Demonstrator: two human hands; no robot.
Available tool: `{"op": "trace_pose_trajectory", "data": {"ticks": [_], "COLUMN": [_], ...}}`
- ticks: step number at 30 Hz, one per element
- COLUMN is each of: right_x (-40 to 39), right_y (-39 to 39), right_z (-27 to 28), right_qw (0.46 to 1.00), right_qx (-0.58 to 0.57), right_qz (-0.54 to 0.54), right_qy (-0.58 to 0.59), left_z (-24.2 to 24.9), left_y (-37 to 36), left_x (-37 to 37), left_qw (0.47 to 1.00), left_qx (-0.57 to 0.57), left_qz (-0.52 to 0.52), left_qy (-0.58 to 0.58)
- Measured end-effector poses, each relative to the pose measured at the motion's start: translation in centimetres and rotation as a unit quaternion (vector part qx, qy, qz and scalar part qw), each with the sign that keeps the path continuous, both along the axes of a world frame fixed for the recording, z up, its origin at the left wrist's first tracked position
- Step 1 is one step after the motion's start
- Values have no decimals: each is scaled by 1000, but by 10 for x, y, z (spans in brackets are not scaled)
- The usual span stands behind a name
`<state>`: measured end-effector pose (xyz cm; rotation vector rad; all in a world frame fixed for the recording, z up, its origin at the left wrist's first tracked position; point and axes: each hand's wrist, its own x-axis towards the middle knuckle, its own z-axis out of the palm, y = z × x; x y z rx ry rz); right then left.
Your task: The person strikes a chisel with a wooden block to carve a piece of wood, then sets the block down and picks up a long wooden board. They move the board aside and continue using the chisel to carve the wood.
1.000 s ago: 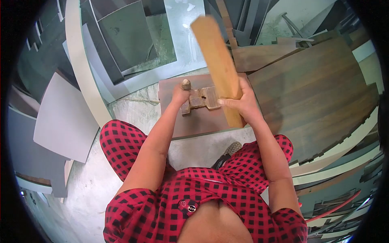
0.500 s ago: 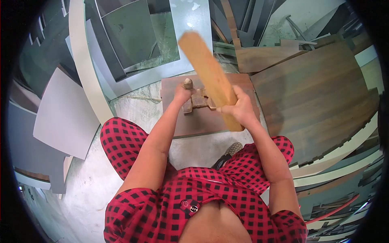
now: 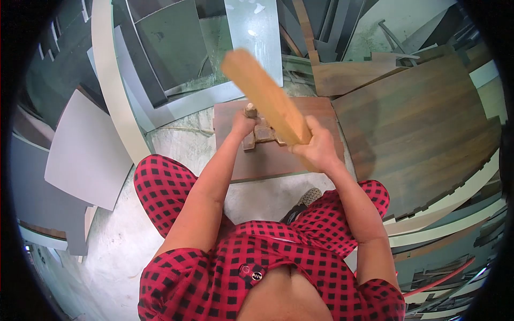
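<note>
Left hand (image 3: 242, 126) wrapped tight around an upright peg (image 3: 250, 111) standing on a small wooden piece (image 3: 262, 135) that lies on a dark board (image 3: 278, 155) on the floor; right hand (image 3: 317, 148) clenched around the lower end of a raised, tilted wooden bat (image 3: 263, 97), above that piece.

Head view — steeply down, close.

Plank (image 3: 265, 99): light wood, flat, long; tilted, far end up-left, motion-blurred, near end gripped. Peg (image 3: 250, 111): small, round-topped, upright, just left of plank. Block (image 3: 261, 135): dark worn wood pc, notched, lying flat on brown board (image 3: 267, 160), mid-scene, partly hidden under plank.
</note>
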<state>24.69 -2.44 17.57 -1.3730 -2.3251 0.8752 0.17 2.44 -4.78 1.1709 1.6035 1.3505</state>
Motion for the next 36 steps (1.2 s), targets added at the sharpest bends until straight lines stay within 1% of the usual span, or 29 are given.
{"op": "trace_pose_trajectory", "data": {"ticks": [2, 5, 6, 7, 8, 9, 11, 12, 13, 14, 15, 17, 18, 20, 21, 23, 25, 27, 28, 29, 30, 31, 33, 36], "right_x": [-7, -5, -5, -4, -3, -2, -1, 1, 4, 6, 5, 4, 4, 5, 6, 8, 11, 12, 13, 14, 14, 15, 16, 20], "right_y": [-6, 0, 2, 5, 8, 10, 13, 15, 17, 18, 19, 23, 24, 23, 24, 26, 26, 27, 29, 29, 30, 30, 31, 32], "right_z": [15, -2, -5, -8, -11, -16, -29, -33, -37, -40, -41, -40, -36, -27, -27, -26, -20, -14, -13, -12, -10, -7, -9, -13], "right_qw": [981, 976, 975, 998, 994, 994, 994, 994, 993, 980, 979, 945, 945, 931, 930, 929, 924, 919, 921, 923, 922, 925, 927, 933], "right_qx": [39, 63, 64, 44, 22, 24, -67, -68, -119, -170, -171, -224, -223, -240, -239, -241, -250, -259, -247, -236, -236, -228, -221, -191], "right_qz": [-11, -10, -11, -8, -5, -4, -14, -14, -22, -33, -36, -65, -67, -101, -103, -131, -134, -136, -134, -133, -135, -135, -137, -131], "right_qy": [189, 209, 211, 50, -112, -111, -86, -87, 7, 101, 101, 229, 231, 256, 258, 248, 257, 266, 270, 275, 276, 274, 272, 276], "left_z": [0, 7, 15, 22, 29, 29, 26, 26, 26, 25, 27, 36, 37, 35, 33, 28, 33, 38, 40, 44, 45, 46, 47, 47], "left_y": [3, -1, -4, -7, -10, -9, -9, -9, -10, -13, -16, -19, -21, -30, -32, -36, -35, -29, -25, -21, -16, -10, -3, -1], "left_x": [2, 4, 6, 9, 12, 13, 11, 10, 7, 5, 2, -5, -12, -26, -29, -34, -31, -20, -15, -9, -4, 2, 9, 12], "left_qw": [999, 999, 999, 999, 1000, 1000, 999, 999, 999, 999, 999, 988, 989, 964, 964, 938, 932, 949, 949, 981, 997, 997, 999, 999], "left_qx": [-39, -27, -26, -20, -13, -11, 18, 17, -11, -41, -43, -124, -123, -125, -125, -132, -129, -131, -132, -98, -63, -64, -35, -21], "left_qz": [18, 17, 16, 11, 8, 9, 43, 42, 30, 15, 12, 19, 17, 70, 67, 132, 146, 174, 173, 105, 34, 32, 5, 14], "left_qy": [25, 35, 37, 24, 12, 12, 9, 9, 18, 27, 27, -86, -85, -225, -223, -293, -304, -229, -229, -132, -34, -34, 30, 39]}}
